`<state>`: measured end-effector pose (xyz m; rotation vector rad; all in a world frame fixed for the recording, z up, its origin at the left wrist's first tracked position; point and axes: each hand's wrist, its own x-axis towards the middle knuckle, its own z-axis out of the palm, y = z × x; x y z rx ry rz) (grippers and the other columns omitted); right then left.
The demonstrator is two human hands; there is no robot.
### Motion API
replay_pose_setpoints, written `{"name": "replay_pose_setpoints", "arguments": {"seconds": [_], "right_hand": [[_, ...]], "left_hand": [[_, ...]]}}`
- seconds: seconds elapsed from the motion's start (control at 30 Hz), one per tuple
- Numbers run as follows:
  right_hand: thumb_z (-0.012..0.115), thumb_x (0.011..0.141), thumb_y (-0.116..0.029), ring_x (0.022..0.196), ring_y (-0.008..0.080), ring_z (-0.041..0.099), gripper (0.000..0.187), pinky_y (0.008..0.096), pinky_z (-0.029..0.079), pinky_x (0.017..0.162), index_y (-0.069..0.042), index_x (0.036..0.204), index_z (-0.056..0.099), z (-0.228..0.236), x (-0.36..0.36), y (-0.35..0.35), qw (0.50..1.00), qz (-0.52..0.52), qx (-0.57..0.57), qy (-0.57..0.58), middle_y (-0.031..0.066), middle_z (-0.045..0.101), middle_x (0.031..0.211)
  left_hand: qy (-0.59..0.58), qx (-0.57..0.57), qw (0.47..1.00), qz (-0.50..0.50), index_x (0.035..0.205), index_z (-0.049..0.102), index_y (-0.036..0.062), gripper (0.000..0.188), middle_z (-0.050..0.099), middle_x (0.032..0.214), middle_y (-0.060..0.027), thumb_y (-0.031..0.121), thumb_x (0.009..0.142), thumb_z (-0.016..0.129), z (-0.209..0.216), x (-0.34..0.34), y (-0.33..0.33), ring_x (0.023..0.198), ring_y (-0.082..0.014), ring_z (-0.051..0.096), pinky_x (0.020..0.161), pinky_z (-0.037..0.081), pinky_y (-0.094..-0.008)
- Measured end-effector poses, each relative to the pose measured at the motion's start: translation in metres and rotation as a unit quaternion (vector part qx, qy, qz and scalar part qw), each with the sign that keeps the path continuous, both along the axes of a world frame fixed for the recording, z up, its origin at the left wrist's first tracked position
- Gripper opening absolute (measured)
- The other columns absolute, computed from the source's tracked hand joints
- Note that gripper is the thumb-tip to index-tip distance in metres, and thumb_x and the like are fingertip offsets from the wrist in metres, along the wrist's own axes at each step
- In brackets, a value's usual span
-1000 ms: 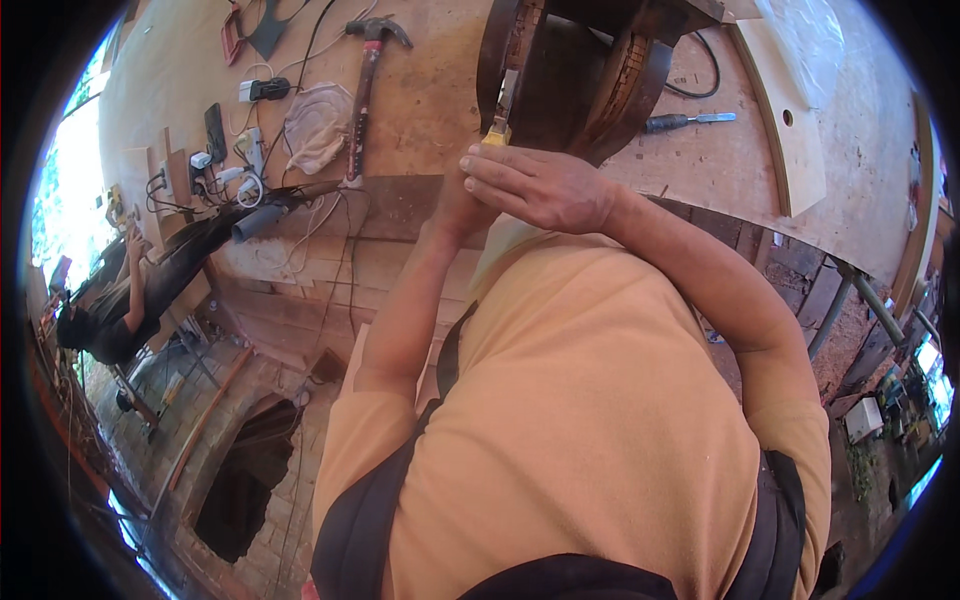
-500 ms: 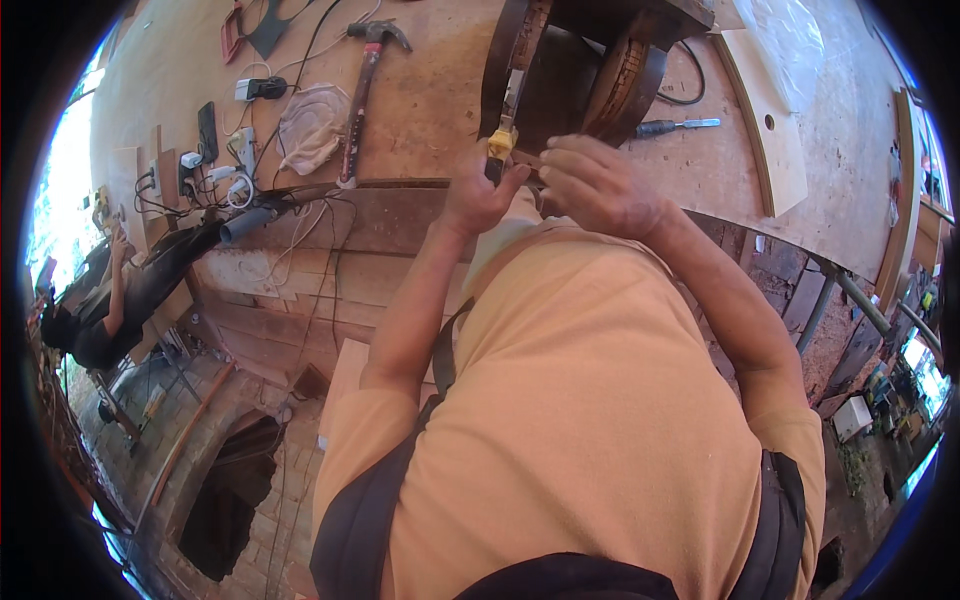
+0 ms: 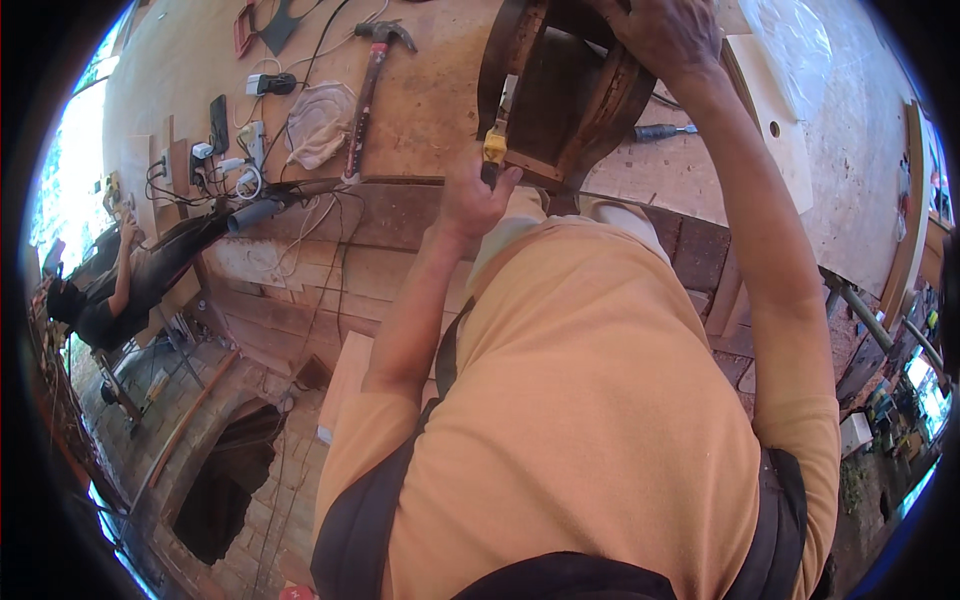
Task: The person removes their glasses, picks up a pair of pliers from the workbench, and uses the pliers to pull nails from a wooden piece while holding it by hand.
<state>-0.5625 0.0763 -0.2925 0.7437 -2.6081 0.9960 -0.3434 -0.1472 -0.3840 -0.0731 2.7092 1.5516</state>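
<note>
In my left hand (image 3: pixel 473 195) is a tool with a yellow-and-black handle (image 3: pixel 494 145) and a narrow flat metal blade, its fingers closed round the handle. The blade points away from me, along the left side of a dark brown wooden furniture frame (image 3: pixel 575 95). This frame has curved sides with rough, lighter edges and rests on the workbench (image 3: pixel 425 120) at its near edge. My right hand (image 3: pixel 672 40) grips the far right part of the frame, its fingers curled over it and partly cut off by the upper rim.
Left of the frame lie a claw hammer (image 3: pixel 368 95), a crumpled pale cloth (image 3: pixel 320 125) and power adapters (image 3: pixel 270 84) with cords. To the right are a dark-handled tool (image 3: pixel 657 132), a pale board (image 3: pixel 770 130) and clear plastic sheeting (image 3: pixel 790 55). Another person (image 3: pixel 95 310) works at far left.
My right hand has moved from beside my left hand, up and right, onto the frame. The frame has shifted and turned slightly toward me. My left hand still holds the yellow-handled tool.
</note>
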Motion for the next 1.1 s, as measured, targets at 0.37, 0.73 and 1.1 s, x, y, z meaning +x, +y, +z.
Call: {"name": "replay_pose_setpoints", "arguments": {"seconds": [0.37, 0.73, 1.1], "right_hand": [[0.072, 0.086, -0.030, 0.102, 0.0337, 0.062, 0.043, 0.0461, 0.050, 0.085, -0.003, 0.117, 0.059, 0.000, 0.002, -0.006, 0.980, -0.063, 0.176, 0.073, 0.0144, 0.064, 0.108], [0.072, 0.085, -0.033, 0.096, 0.0298, 0.063, 0.036, 0.0442, 0.050, 0.079, -0.006, 0.105, 0.059, -0.007, -0.003, -0.006, 0.980, -0.077, 0.170, 0.072, 0.0097, 0.064, 0.095], [0.072, 0.086, -0.029, 0.096, 0.0364, 0.065, 0.032, 0.0467, 0.050, 0.083, -0.003, 0.101, 0.061, 0.005, 0.000, -0.007, 0.988, -0.071, 0.123, 0.056, 0.0167, 0.068, 0.095]], "left_hand": [[-0.260, 0.254, 0.931, 0.034, 0.088, 0.055, 0.0047, 0.023, 0.062, 0.079, -0.0044, 0.017, 0.089, 0.075, 0.077, 0.006, -0.002, 0.069, -0.0104, 0.059, 0.061, 0.048, -0.0298], [-0.153, -0.063, 0.983, -0.075, 0.100, 0.057, 0.0022, 0.023, 0.061, 0.089, -0.0179, 0.018, 0.090, 0.070, 0.092, 0.014, 0.007, 0.077, -0.0340, 0.063, 0.067, 0.049, -0.0407], [-0.459, -0.150, 0.870, 0.095, 0.088, 0.061, 0.0035, 0.022, 0.063, 0.085, -0.0178, 0.021, 0.084, 0.073, 0.022, 0.184, -0.068, 0.079, -0.0369, 0.065, 0.064, 0.049, -0.0442]]}}
